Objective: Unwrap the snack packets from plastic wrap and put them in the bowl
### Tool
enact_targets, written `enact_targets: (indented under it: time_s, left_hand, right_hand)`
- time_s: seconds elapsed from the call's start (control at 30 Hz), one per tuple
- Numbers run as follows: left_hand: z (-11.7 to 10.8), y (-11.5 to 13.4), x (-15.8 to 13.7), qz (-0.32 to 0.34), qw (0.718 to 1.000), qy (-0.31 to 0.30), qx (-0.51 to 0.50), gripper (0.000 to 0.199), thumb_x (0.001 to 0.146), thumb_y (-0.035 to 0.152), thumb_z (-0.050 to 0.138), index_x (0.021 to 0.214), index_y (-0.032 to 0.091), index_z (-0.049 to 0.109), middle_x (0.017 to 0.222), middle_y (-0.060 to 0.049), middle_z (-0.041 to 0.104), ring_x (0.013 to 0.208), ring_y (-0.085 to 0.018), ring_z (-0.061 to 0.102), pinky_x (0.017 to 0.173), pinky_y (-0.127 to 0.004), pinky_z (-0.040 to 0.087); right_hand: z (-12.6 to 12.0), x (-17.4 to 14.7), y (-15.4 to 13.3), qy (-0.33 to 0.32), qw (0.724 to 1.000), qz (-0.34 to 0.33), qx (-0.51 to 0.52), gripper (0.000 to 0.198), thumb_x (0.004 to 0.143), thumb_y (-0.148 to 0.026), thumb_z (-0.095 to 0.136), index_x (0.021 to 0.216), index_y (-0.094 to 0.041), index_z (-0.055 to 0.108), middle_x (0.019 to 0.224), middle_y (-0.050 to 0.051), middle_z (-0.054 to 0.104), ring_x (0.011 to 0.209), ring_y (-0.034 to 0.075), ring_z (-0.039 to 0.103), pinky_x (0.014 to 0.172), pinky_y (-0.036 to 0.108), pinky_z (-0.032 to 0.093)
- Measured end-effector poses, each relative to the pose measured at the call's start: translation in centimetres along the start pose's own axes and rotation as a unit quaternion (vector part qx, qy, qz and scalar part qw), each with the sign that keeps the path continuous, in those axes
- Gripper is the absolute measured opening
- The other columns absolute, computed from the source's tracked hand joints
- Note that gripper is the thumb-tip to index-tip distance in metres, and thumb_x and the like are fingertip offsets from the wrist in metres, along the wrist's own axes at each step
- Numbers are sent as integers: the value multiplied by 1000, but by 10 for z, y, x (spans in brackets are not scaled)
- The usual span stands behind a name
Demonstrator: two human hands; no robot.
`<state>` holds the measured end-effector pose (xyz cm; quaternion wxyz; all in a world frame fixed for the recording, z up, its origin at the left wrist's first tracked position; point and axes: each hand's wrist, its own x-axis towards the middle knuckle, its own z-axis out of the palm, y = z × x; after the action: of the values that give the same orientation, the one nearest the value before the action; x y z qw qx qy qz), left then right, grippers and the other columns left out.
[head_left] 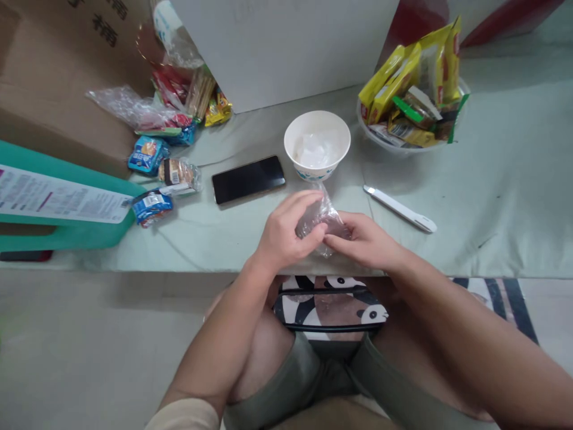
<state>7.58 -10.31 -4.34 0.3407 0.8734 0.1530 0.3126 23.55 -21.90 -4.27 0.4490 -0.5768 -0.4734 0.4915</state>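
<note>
where the two bare hands meet, a crumpled clear plastic wrapper (pixel 328 211) is held near the front edge of the pale green cloth-covered counter (pixel 505 173). film is thin, shiny, creased all over, colourless apart from whitish glare; top end sticks up as a loose flap, lower corner pokes out below the fingers. hard to read: both sides are covered by fingers, outline gets lost in the glare, can't tell if anything's inside or if it touches the cloth. relative position: wrapper sits between the hands. left hand (pixel 283 232) is curled round its left side, thumb across the front; right hand (pixel 367 240) pinches its right side between thumb and fingers. white paper bowl with teal print (pixel 317 173) stands just behind, translucent whitish stuff (pixel 314 149) in it, can't identify. flat black phone (pixel 249 180) lies left of the bowl, slim white pen-shaped tool (pixel 400 208) right.
</note>
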Motion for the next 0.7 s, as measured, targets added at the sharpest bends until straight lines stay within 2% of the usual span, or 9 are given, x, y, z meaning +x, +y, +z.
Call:
enact_targets:
  time_s: [0.07, 0.13, 0.23, 0.3, 0.33, 0.4, 0.47, 0.57, 0.7]
  left_hand:
    - [3, 4, 1, -93, 991, -51, -76, 32, 88, 31, 65, 117, 18, 70, 113, -8, 80, 100, -21, 75, 89, -34, 62]
    - [5, 4, 3, -163, 974, -60, -143, 30, 86, 30, 66, 113, 18, 73, 107, -6, 81, 93, -19, 75, 85, -31, 61]
    - [4, 1, 5, -225, 950, -29, -215, 30, 84, 29, 67, 111, 19, 73, 108, -6, 80, 93, -18, 74, 81, -29, 59]
    - [2, -3, 6, -247, 936, -28, -251, 30, 81, 28, 69, 109, 19, 73, 107, -6, 79, 89, -18, 72, 76, -28, 57]
    - [1, -5, 6, -252, 931, -36, -263, 30, 80, 28, 69, 108, 19, 73, 106, -6, 79, 87, -17, 71, 74, -27, 56]
    - [-1, -9, 6, -254, 925, -54, -277, 30, 76, 24, 70, 106, 19, 72, 103, -5, 78, 82, -15, 69, 72, -26, 54]
    - [-2, -13, 7, -243, 922, -61, -296, 32, 74, 22, 70, 106, 19, 69, 103, -5, 76, 86, -15, 68, 75, -26, 53]
    - [-6, -18, 10, -222, 912, -44, -343, 35, 75, 27, 73, 108, 20, 64, 108, -7, 73, 98, -18, 68, 82, -29, 54]
    - [-15, -22, 15, -240, 901, -6, -361, 25, 79, 27, 70, 102, 19, 63, 108, -6, 68, 90, -15, 66, 80, -29, 53]
  right_hand:
    - [0, -2, -1, 15, 999, -37, 2, 17, 89, -34, 61, 89, -18, 67, 82, 2, 69, 75, 16, 61, 70, 28, 50]
    - [1, -3, -1, 32, 998, -50, -6, 19, 92, -37, 61, 96, -20, 68, 90, 3, 71, 82, 18, 65, 77, 32, 53]
    - [1, -3, 4, 121, 991, -52, -36, 25, 91, -40, 67, 110, -24, 66, 105, 5, 71, 96, 22, 66, 88, 37, 54]
    - [3, 0, 9, 190, 979, -59, -50, 38, 84, -40, 75, 116, -26, 61, 118, 7, 68, 107, 23, 64, 94, 38, 53]
    - [4, 2, 12, 199, 977, -60, -51, 42, 81, -39, 77, 117, -26, 59, 120, 7, 67, 108, 23, 64, 93, 38, 53]
    - [8, 5, 15, 170, 983, -47, -46, 44, 78, -37, 78, 115, -26, 57, 111, 6, 67, 99, 21, 64, 85, 35, 53]
    - [13, 6, 15, 153, 987, -26, -47, 34, 78, -37, 75, 104, -25, 57, 93, 2, 64, 82, 18, 61, 74, 33, 50]
    - [17, 4, 5, 202, 976, 0, -86, 24, 80, -38, 71, 87, -25, 52, 75, -1, 56, 68, 16, 53, 64, 32, 44]
    - [8, 7, -29, 273, 943, -30, -186, 20, 82, -36, 68, 80, -26, 51, 71, 0, 54, 63, 17, 48, 62, 34, 39]
